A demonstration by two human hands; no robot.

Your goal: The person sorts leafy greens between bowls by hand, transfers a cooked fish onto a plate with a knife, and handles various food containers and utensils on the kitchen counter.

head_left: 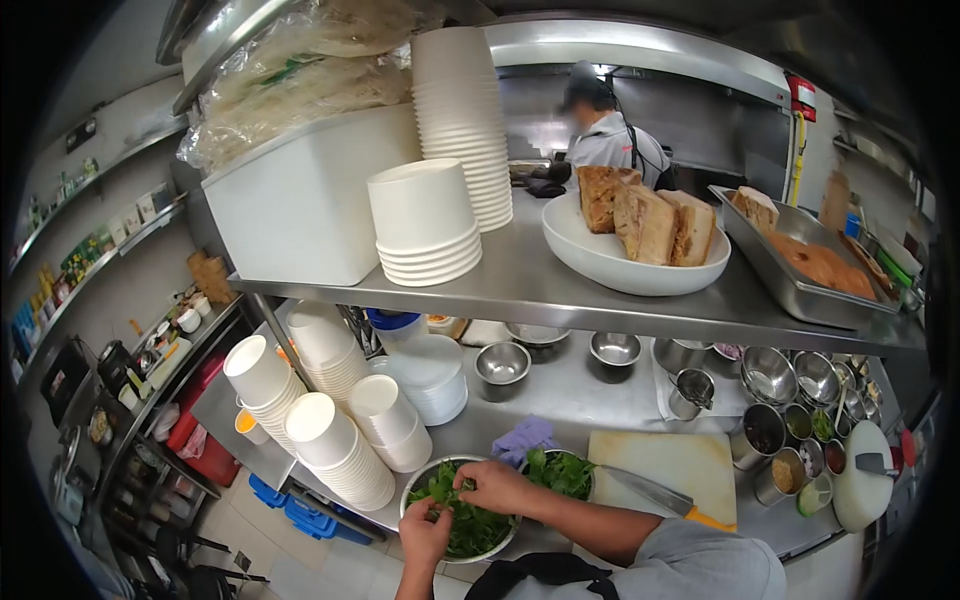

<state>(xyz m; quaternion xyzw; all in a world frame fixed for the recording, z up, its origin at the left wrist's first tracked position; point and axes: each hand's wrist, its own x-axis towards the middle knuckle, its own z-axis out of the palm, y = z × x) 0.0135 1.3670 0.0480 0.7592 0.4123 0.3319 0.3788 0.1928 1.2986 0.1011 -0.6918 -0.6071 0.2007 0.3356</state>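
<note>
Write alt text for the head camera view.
A person's left hand and right hand handle leafy greens over a metal bowl at a kitchen counter. A knife lies on a cutting board to the right; the shelf above holds white containers and meat in a white dish.

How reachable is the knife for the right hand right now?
Likely yes: the knife lies uncovered on the board, handle in plain view beside the right sleeve. The right hand is busy at the greens, so it would need to draw back first.
</note>
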